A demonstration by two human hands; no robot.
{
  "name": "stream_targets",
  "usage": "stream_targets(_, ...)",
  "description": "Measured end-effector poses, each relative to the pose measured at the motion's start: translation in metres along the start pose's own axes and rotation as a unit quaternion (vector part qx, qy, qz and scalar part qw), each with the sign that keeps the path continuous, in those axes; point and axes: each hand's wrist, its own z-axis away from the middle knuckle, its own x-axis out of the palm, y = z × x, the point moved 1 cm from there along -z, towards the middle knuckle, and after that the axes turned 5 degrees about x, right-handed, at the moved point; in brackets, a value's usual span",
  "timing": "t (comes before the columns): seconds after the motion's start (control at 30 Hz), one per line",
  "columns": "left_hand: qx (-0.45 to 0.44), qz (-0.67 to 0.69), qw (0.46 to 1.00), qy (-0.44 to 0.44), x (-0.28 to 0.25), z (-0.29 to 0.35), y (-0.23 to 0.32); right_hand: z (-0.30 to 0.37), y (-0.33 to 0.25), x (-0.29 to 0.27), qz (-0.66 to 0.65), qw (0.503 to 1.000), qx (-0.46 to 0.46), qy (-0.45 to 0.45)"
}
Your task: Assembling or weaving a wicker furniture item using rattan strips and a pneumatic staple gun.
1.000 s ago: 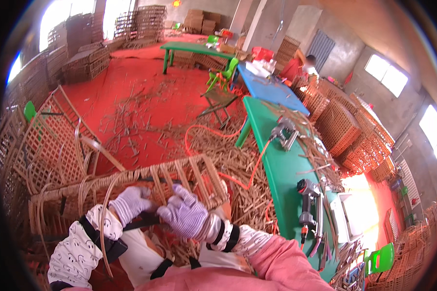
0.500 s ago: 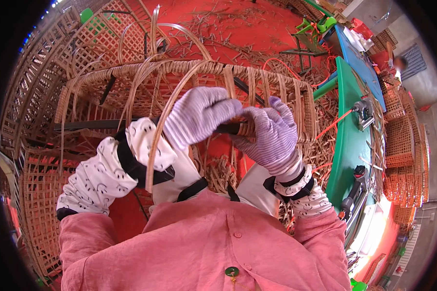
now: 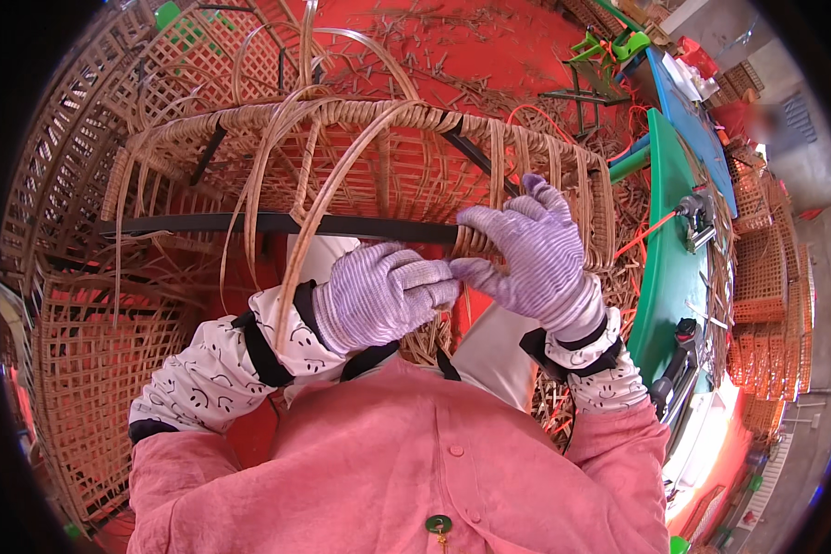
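Observation:
A large woven rattan frame (image 3: 360, 113) lies across my lap, with a black bar (image 3: 369, 227) running along its near side. Brown strip is wound tightly around the bar's right part, forming a wrapped section (image 3: 472, 240). My right hand (image 3: 540, 258), in a striped purple glove, grips that section, fingers over it and thumb below. Just under the bar, my left hand (image 3: 379, 294), gloved alike, has its fingers closed together, tips meeting the right thumb. What they pinch is hidden. Long loose rattan strips (image 3: 328, 198) arch from the rim past my left wrist.
More woven rattan panels (image 3: 102, 369) stand at the left. A green table (image 3: 665, 277) at the right carries a power tool (image 3: 697, 217) and a black-handled tool (image 3: 676, 360). Rattan scraps litter the red floor (image 3: 489, 46). Stacked baskets (image 3: 762, 268) and a person (image 3: 768, 125) are farther right.
My left hand has come down from above the bar to below it, uncovering the bar's black length. The right hand has shifted slightly right, its fingers more spread.

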Motion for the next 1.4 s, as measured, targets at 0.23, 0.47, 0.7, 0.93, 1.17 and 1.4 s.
stream_targets(0.23,0.017,0.191,0.977,0.097,-0.034,-0.012,-0.011,0.004,-0.006,0.02,0.117,0.992,0.008,0.044)
stream_targets(0.47,-0.279,0.048,0.899,-0.335,-0.018,-0.056,-0.064,0.007,-0.011,0.021,0.139,0.987,0.018,0.072)
stream_targets(0.7,0.088,0.137,0.966,-0.201,-0.001,-0.05,-0.091,0.009,-0.018,0.02,0.131,0.988,0.013,0.084)
stream_targets(0.93,-0.188,0.388,0.9,-0.058,-0.032,-0.041,-0.042,0.011,-0.011,0.022,0.098,0.988,0.016,0.117)
stream_targets(1.17,-0.017,0.23,0.973,0.022,-0.028,-0.032,-0.039,0.006,-0.008,0.023,0.126,0.98,0.005,0.156)
stream_targets(1.4,-0.304,0.21,0.92,-0.131,-0.029,-0.042,-0.032,0.006,-0.012,0.024,0.091,0.99,0.022,0.108)
